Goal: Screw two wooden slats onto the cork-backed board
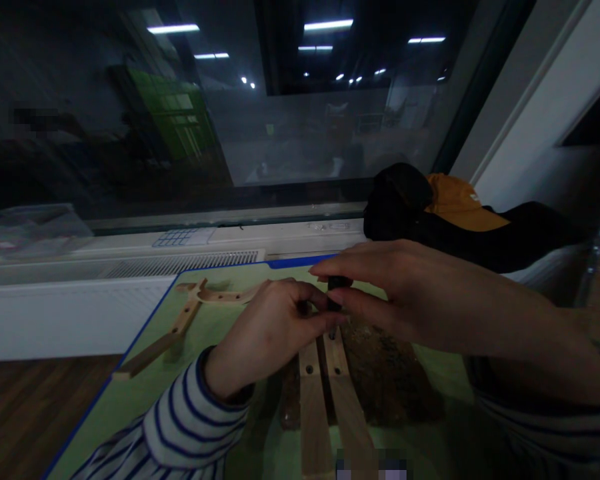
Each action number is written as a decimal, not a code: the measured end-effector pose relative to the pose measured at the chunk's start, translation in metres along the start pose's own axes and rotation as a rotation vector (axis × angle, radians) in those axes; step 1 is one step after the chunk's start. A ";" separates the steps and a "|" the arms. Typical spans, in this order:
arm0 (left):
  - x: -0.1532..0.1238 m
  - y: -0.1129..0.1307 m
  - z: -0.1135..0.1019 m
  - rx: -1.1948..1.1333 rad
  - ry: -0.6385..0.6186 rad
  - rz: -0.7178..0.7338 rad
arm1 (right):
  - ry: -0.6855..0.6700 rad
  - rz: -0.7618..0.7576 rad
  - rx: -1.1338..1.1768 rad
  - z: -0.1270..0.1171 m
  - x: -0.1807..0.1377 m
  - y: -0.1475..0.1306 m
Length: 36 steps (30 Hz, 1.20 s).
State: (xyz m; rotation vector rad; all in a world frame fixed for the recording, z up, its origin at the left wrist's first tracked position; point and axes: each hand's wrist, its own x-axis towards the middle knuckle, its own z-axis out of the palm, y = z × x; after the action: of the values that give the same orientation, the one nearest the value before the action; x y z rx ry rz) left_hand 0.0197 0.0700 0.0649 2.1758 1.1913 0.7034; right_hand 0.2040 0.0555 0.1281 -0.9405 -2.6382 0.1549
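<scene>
My left hand (pixel 270 330) and my right hand (pixel 395 293) meet over the far end of two pale wooden slats (pixel 325 400) that lie side by side on a green mat (pixel 155 393). The right fingers pinch a small dark tool (pixel 336 293) that points down at a hole in the right slat. My left fingertips are pinched together against the same spot; what they hold is hidden. Each slat shows drilled holes near its far end.
A curved wooden frame piece (pixel 190 313) with holes lies on the mat to the left. Under the slats is a dark brown patch (pixel 385 380). A black bag with an orange cap (pixel 455 200) rests on the window sill to the right. A radiator grille (pixel 180 263) runs along the window.
</scene>
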 end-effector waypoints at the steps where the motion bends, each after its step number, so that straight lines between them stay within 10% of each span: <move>1: 0.000 0.000 0.000 -0.009 -0.009 0.001 | -0.007 0.003 0.001 0.000 0.000 0.000; 36: 0.000 -0.002 -0.002 -0.034 -0.065 -0.011 | -0.007 -0.008 0.002 0.000 -0.002 0.000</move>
State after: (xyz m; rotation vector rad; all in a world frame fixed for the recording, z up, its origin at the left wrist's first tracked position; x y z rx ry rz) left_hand 0.0176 0.0715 0.0654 2.1455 1.1492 0.6391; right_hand 0.2059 0.0542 0.1272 -0.9302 -2.6472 0.1590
